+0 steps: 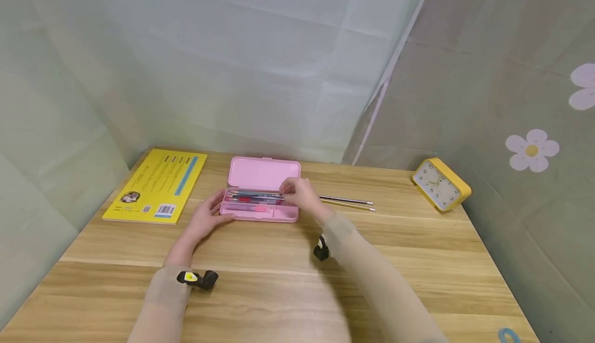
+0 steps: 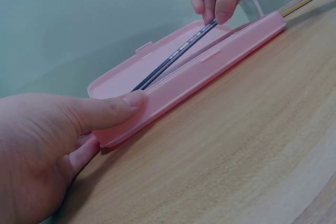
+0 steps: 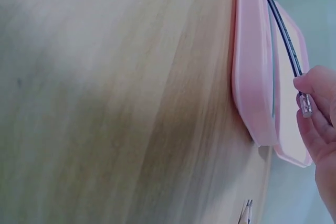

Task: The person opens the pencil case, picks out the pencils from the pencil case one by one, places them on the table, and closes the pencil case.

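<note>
A pink pencil case (image 1: 290, 214) lies with its lid (image 1: 265, 171) raised at the back of the table. Several pencils and pens lie in its long compartment, and a pen with a pinkish-red part (image 1: 251, 208) sits in the front one. My left hand (image 1: 204, 220) grips the case's left end, thumb (image 2: 118, 111) on the front edge and fingers around the end. My right hand (image 1: 301, 194) pinches a dark pencil (image 2: 181, 51) near its metallic end, between thumb and fingers. This pencil slants over the case, its other end down inside at the left.
Right of the case, a dark pencil (image 1: 348, 200) and a yellow pencil (image 1: 348, 205) lie on the wooden table (image 1: 260, 291). A yellow book (image 1: 158, 185) is at the left, a yellow clock (image 1: 439, 184) at the right. A blue loop (image 1: 509, 334) shows at the lower right edge.
</note>
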Demonstrator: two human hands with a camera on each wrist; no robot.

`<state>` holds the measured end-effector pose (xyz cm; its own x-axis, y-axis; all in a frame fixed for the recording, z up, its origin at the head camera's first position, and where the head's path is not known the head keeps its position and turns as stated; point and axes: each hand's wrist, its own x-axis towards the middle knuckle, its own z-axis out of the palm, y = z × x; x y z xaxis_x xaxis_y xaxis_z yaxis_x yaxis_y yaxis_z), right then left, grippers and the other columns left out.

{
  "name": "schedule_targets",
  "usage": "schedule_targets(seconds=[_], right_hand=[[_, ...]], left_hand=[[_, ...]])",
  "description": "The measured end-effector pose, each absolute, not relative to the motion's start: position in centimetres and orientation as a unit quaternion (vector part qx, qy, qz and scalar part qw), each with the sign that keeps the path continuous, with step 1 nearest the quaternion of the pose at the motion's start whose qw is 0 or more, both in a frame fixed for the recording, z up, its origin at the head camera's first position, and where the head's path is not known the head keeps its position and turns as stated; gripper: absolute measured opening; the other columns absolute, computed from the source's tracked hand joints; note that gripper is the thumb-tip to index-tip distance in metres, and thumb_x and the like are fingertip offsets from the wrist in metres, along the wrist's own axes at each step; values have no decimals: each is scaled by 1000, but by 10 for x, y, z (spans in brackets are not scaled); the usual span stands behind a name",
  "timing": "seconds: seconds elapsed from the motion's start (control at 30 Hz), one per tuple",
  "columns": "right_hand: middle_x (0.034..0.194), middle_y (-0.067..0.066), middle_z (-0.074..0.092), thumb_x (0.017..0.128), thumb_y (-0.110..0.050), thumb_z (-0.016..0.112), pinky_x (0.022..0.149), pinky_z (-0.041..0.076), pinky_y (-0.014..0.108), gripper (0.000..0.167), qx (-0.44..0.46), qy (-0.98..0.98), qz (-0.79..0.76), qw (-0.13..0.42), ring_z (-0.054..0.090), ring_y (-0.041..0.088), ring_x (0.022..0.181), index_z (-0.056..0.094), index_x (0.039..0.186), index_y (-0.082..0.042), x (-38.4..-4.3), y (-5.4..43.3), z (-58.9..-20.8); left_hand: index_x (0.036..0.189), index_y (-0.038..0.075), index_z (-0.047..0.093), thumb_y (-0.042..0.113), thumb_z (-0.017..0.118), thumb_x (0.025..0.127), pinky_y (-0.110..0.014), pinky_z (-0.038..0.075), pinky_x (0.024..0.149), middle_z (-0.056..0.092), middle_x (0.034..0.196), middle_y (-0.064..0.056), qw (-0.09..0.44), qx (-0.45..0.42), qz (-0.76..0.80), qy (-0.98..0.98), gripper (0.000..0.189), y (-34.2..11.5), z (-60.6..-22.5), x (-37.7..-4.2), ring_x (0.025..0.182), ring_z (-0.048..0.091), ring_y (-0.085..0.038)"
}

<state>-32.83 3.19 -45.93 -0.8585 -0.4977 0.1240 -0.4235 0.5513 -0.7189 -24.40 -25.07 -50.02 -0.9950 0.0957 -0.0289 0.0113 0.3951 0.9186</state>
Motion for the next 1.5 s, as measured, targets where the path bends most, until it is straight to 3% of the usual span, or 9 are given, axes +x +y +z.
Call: schedule_targets(seconds=[0.33, 0.8, 1.03, 1.23, 1.5], right_hand=[[91, 16, 73, 81, 9, 66, 79, 59, 23, 15, -295, 859, -418, -20, 71, 26, 86, 68, 94, 3, -324, 40, -446], [92, 23, 72, 81, 10, 68, 81, 61, 41, 14, -298, 835, -447, -120, 70, 35, 84, 68, 96, 9, -326, 118, -424], [93, 26, 72, 81, 10, 70, 78, 60, 25, 15, -239, 846, -460, -127, 71, 29, 83, 68, 97, 10, -326, 167, -429], [94, 28, 70, 82, 11, 69, 76, 54, 12, 15, -206, 854, -467, -96, 70, 21, 80, 67, 96, 12, -322, 202, -443], [93, 27, 70, 83, 9, 70, 71, 53, 11, 13, -197, 866, -458, -45, 63, 1, 77, 67, 95, 12, -314, 230, -461]], left_hand=[[153, -6, 15, 17, 75, 86, -53, 31, 116, 22, 157, -30, 34, 38, 550, 833, 93, -249, -498, -245, 143, 29, -47], [154, -4, 15, 18, 75, 87, -53, 31, 117, 22, 158, -29, 38, 38, 548, 835, 93, -247, -501, -248, 143, 29, -46], [154, -5, 14, 17, 75, 87, -53, 31, 117, 21, 158, -29, 36, 42, 553, 831, 93, -249, -501, -248, 143, 28, -47], [154, -5, 15, 17, 75, 87, -53, 31, 117, 21, 158, -29, 37, 42, 553, 831, 93, -250, -501, -247, 143, 28, -46], [154, -5, 13, 17, 75, 87, -54, 31, 116, 20, 158, -29, 37, 40, 552, 832, 93, -250, -499, -244, 143, 28, -46]])
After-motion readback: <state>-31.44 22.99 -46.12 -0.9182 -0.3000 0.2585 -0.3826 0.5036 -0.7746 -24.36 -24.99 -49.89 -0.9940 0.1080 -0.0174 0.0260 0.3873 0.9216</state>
